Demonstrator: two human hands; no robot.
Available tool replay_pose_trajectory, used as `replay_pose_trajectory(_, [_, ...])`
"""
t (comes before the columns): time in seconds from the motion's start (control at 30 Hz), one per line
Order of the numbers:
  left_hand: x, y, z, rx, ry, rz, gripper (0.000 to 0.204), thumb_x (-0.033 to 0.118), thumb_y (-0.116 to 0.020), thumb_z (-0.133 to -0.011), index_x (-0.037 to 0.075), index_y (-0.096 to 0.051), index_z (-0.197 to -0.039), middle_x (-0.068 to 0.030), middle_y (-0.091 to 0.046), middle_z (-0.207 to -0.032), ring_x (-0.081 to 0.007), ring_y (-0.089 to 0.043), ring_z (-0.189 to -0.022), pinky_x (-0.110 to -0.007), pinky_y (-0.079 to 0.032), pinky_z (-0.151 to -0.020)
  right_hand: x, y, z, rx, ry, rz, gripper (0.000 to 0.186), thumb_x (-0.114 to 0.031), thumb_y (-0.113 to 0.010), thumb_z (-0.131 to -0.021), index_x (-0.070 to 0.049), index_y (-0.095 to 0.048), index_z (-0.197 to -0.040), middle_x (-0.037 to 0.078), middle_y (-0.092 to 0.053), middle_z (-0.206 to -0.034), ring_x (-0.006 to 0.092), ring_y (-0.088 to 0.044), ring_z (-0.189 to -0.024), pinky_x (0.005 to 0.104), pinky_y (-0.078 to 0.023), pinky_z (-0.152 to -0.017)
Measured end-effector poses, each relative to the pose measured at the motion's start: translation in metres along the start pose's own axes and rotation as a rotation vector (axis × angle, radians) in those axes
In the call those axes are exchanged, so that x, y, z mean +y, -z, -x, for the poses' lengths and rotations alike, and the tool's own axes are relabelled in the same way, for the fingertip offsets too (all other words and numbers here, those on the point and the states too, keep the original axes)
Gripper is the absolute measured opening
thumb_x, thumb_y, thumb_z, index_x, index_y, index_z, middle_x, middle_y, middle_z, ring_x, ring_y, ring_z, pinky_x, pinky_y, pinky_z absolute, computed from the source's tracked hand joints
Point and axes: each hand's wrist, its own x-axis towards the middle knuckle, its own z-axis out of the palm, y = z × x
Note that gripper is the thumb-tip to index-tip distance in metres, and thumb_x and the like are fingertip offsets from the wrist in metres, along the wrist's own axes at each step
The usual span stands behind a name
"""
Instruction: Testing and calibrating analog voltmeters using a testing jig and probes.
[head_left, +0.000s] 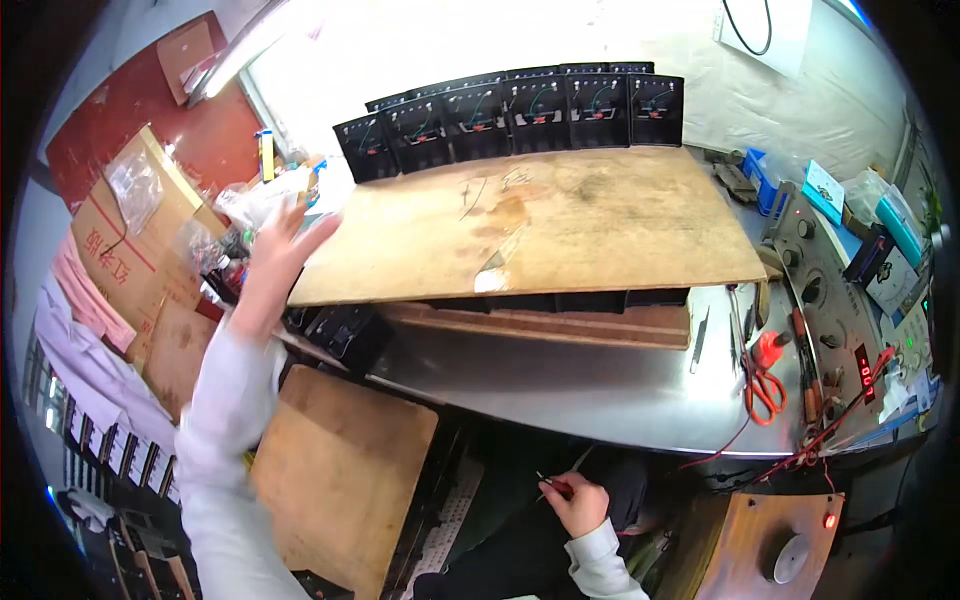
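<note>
My left hand (270, 268) is raised at the left end of a wooden board (620, 220), its fingers spread apart and slightly blurred. Nothing shows in it. Low in the middle, over dark clothing, my right hand (582, 510) is closed around a small red tool (560, 488) with a thin, dark pointed end. Most of that tool is hidden by the fingers, so its exact kind cannot be made out. Along the back of the board stands a row of black dial panels (537, 112) with green arcs and red marks, with more behind. Further black pieces (590, 301) lie beneath the board.
On the metal bench (520, 395) at right lie red-handled scissors (767, 395), a red bottle (768, 348) and tools, beside a knobbed instrument (815, 300) with red leads. A wooden box (765, 550) stands lower right. Another board (340, 470) lies lower left; cardboard (120, 260) leans behind.
</note>
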Motion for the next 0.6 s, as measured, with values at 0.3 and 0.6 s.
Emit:
replay_pose_trajectory(0.3, [-0.015, -0.193, -0.191, 0.347, 0.327, -0.407, 0.150, 0.052, -0.094, -0.058, 0.006, 0.006, -0.159, -0.0301, -0.037, -0.147, -0.0435, -0.045, -0.134, -0.051, -0.042, -0.110, 0.016, -0.029, -0.006, 0.123, 0.196, 0.186, 0.018, -0.024, -0.078, -0.085, -0.010, -0.067, -0.090, 0.011, -0.067, -0.070, 0.0310, -0.067, -0.065, 0.0397, -0.055, -0.057])
replay_pose_trajectory(0.6, [-0.024, -0.168, -0.168, 0.404, 0.261, -0.556, 0.133, 0.055, -0.090, -0.060, -0.008, -0.017, -0.152, -0.0319, -0.041, -0.142, -0.0431, -0.045, -0.132, -0.048, -0.042, -0.109, 0.016, -0.024, -0.006, 0.162, 0.207, 0.180, 0.019, -0.024, -0.078, -0.084, -0.009, -0.068, -0.091, 0.011, -0.068, -0.071, 0.0293, -0.067, -0.065, 0.0380, -0.055, -0.058])
